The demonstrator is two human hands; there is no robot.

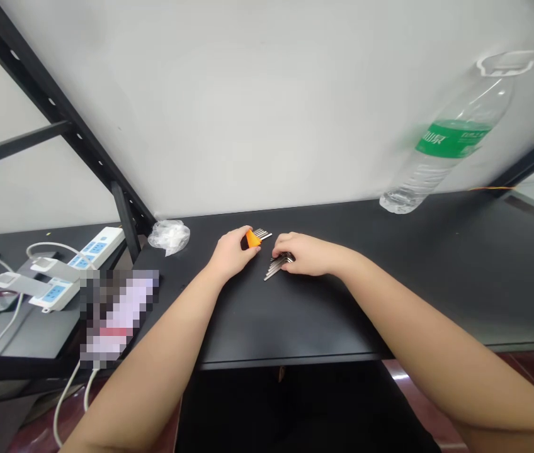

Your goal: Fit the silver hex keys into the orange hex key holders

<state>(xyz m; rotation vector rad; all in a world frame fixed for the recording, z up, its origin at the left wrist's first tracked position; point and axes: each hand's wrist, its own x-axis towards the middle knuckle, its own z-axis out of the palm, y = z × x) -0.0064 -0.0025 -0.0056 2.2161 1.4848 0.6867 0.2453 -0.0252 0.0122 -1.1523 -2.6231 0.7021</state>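
My left hand [235, 253] is closed around an orange hex key holder [252, 239], gripping it between thumb and fingers. Several thin metal rods [263, 234] show beside the holder, pointing right. A short gap away, my right hand [308, 253] pinches a bunch of silver L-shaped hex keys [276, 267], their long arms fanned toward the lower left, low over the black tabletop [267, 321]. The fingers cover the bends of these keys, and part of the holder is hidden by my left hand.
A crumpled clear plastic bag [169, 236] lies left of my hands. Further left are a pixelated phone-like object [120, 318], a white power strip [78, 267] with cables, and a black metal frame [73, 135]. A large clear bottle [453, 138] stands back right by the wall.
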